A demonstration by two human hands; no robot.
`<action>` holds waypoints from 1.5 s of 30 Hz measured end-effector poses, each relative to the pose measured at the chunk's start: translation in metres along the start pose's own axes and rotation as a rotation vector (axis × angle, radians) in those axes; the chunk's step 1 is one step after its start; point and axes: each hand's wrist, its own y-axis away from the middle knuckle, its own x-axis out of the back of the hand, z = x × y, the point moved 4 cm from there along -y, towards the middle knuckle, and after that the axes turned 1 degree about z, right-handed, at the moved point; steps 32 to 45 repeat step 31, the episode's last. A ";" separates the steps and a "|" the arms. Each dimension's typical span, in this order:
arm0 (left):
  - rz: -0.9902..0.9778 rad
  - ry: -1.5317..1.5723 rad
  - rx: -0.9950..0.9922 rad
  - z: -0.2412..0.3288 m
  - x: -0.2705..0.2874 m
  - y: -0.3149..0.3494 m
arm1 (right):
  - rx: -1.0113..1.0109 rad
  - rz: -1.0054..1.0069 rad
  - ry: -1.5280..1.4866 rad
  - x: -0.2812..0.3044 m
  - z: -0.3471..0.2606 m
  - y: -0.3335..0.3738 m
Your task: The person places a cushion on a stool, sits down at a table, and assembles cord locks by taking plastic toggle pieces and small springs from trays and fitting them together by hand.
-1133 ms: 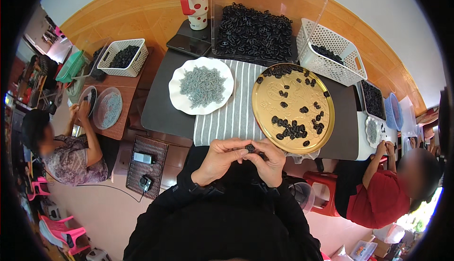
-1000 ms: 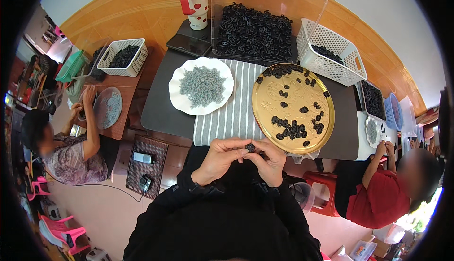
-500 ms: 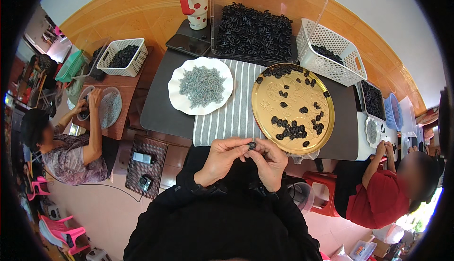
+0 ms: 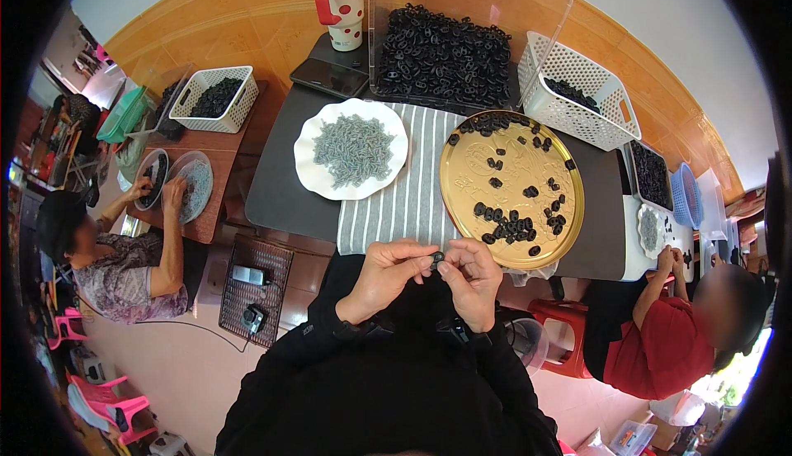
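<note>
In front of my body, past the table's near edge, my left hand (image 4: 381, 280) pinches a small black oval part (image 4: 436, 258) between thumb and fingertips. My right hand (image 4: 472, 284) is closed at the other side of the same part, its thumb tip against it. Whether the right fingers also hold something smaller cannot be seen. Beyond my hands, a round gold tray (image 4: 470, 177) carries many similar black parts, some in clusters. To the left, a white scalloped plate (image 4: 309, 177) holds a heap of small slender grey-green pieces, too small to name surely.
A striped grey cloth (image 4: 384, 225) lies beneath the plate. At the back stand a clear box (image 4: 564, 12) of black oval pieces, a white perforated basket (image 4: 606, 118), a phone (image 4: 328, 77) and a spotted tumbler (image 4: 348, 10). Co-workers (image 4: 136, 270) sit at left and right (image 4: 660, 340).
My right fingers have shifted slightly and lifted apart a little, and the black part has turned between my fingertips. The co-worker at left has lowered a hand into a bowl.
</note>
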 end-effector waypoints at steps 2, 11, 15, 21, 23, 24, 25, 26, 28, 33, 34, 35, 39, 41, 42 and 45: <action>-0.011 -0.021 0.004 0.001 0.000 -0.001 | -0.003 -0.023 0.006 0.003 0.001 -0.001; -0.012 -0.050 0.004 0.003 0.001 -0.001 | -0.011 -0.003 -0.044 0.000 0.001 0.000; -0.017 -0.038 -0.033 -0.002 0.001 -0.001 | 0.019 0.078 -0.032 -0.004 -0.002 0.005; -0.106 -0.076 -0.194 0.010 -0.009 0.002 | 0.068 0.144 -0.006 -0.002 -0.001 0.009; -0.080 -0.162 -0.214 0.007 -0.009 0.003 | 0.057 0.133 -0.035 -0.003 0.000 0.010; -0.053 -0.247 -0.235 0.006 -0.008 0.004 | 0.046 0.121 -0.064 -0.004 0.000 0.010; -0.054 -0.247 -0.235 0.006 -0.008 0.004 | 0.046 0.121 -0.064 -0.004 0.000 0.010; -0.048 -0.295 -0.252 0.006 -0.007 0.004 | 0.044 0.121 -0.073 -0.004 0.000 0.011; -0.042 -0.343 -0.268 0.005 -0.007 0.004 | 0.041 0.121 -0.080 -0.004 0.000 0.011; -0.035 -0.450 -0.349 0.003 -0.008 0.006 | 0.053 0.130 -0.098 -0.004 0.000 0.012; -0.035 -0.450 -0.349 0.003 -0.008 0.006 | 0.053 0.130 -0.098 -0.004 0.000 0.012; -0.035 -0.450 -0.349 0.003 -0.008 0.006 | 0.053 0.130 -0.098 -0.004 0.000 0.012; -0.035 -0.450 -0.349 0.003 -0.008 0.006 | 0.053 0.130 -0.098 -0.004 0.000 0.012; -0.035 -0.450 -0.349 0.003 -0.008 0.006 | 0.053 0.130 -0.098 -0.004 0.000 0.012; -0.035 -0.450 -0.349 0.003 -0.008 0.006 | 0.053 0.130 -0.098 -0.004 0.000 0.012; -0.035 -0.450 -0.349 0.003 -0.008 0.006 | 0.053 0.130 -0.098 -0.004 0.000 0.012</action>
